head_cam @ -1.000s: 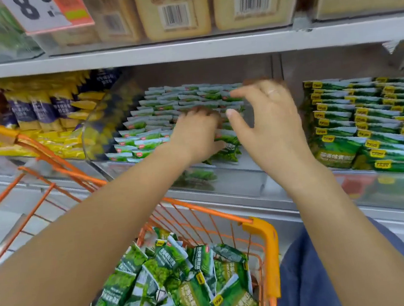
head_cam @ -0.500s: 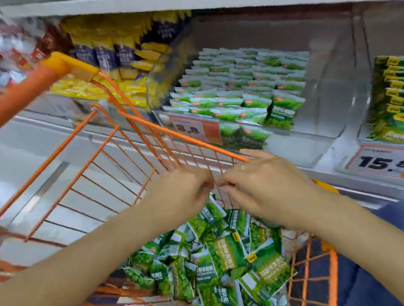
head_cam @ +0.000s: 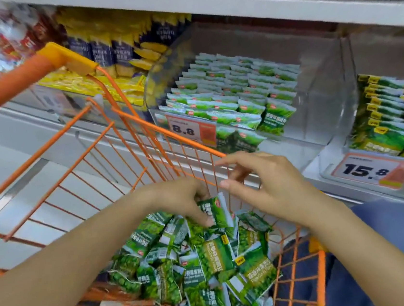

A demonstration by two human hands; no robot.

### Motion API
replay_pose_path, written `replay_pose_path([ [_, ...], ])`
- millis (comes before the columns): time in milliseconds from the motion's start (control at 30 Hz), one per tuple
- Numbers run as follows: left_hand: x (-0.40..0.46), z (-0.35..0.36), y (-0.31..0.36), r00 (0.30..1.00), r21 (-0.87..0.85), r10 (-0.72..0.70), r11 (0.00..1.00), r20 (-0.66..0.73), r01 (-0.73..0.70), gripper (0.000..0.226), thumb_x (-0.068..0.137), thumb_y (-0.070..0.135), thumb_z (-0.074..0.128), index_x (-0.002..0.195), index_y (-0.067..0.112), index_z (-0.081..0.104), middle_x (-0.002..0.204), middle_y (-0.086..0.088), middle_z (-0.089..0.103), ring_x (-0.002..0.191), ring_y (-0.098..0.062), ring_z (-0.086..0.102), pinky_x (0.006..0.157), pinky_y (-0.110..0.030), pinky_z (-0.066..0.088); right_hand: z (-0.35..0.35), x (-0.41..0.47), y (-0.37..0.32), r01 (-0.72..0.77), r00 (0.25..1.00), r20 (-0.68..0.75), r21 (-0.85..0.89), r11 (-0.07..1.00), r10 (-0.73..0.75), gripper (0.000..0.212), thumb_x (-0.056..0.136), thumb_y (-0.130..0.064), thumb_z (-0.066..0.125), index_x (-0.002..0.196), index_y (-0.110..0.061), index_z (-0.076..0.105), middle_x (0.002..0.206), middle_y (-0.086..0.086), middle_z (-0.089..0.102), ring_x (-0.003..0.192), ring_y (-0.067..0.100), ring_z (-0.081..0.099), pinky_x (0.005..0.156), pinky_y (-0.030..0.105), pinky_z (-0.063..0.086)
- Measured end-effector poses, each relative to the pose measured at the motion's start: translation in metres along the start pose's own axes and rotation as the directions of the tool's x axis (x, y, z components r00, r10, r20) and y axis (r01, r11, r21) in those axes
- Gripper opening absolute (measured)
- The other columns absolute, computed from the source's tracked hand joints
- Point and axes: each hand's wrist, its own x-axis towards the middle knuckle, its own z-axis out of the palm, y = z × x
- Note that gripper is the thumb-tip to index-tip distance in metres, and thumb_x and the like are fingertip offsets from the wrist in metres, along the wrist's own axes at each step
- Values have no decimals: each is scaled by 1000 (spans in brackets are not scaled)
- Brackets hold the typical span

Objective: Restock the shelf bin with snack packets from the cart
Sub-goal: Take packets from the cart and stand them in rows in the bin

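Observation:
An orange wire cart holds a heap of green snack packets. My left hand is over the heap and grips one green packet by its top, lifted a little above the others. My right hand hovers beside it at the cart's far rim, fingers spread and holding nothing. Above the cart, a clear shelf bin holds rows of the same green packets, with bare room at its right side.
A price tag reading 8.8 hangs on the bin's front. Yellow and dark blue packets fill the bin to the left. Green packets with yellow labels fill the right bin, tagged 15.8. A shelf board runs overhead.
Both hands came down from the shelf bin into the cart. My left hand has taken hold of one green packet, and my right hand has opened and drawn slightly apart.

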Motion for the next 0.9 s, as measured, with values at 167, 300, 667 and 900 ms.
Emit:
replay_pose_path([
  [167, -46, -30, 42, 971, -320, 112, 931, -209, -176, 47, 75, 39, 73, 93, -2, 60, 53, 15, 36, 45, -1, 34, 49, -14, 27, -7, -1, 0, -111, 961, -221, 237, 965, 165, 27, 81, -60, 50, 96, -41, 60, 85, -18, 65, 87, -1, 61, 77, 21, 46],
  [300, -41, -26, 56, 929, -465, 111, 841, -352, -277, 46, 73, 38, 78, 113, 18, 65, 103, 10, 71, 93, -2, 66, 83, -22, 49, -12, 0, 3, -82, 924, -309, 413, 907, 224, 27, 79, -48, 60, 69, -22, 60, 70, -9, 59, 69, -1, 54, 68, 11, 39],
  [667, -23, -48, 94, 844, -232, 94, 940, -528, -250, 42, 72, 44, 78, 102, 26, 54, 81, 1, 58, 66, 0, 58, 64, -9, 42, -37, -6, 22, -145, 806, -462, 450, 881, 369, 16, 83, -44, 66, 72, -33, 62, 70, -17, 62, 76, 1, 59, 74, 15, 43],
  [900, 41, -92, 121, 676, 0, 179, 967, -715, -256, 32, 77, 33, 78, 97, 28, 53, 100, 3, 64, 87, -15, 61, 70, -30, 43, -71, -8, 69, -301, 488, -690, 443, 845, 535, 42, 93, -35, 53, 134, -24, 48, 131, -6, 53, 123, 10, 48, 103, 29, 39],
])
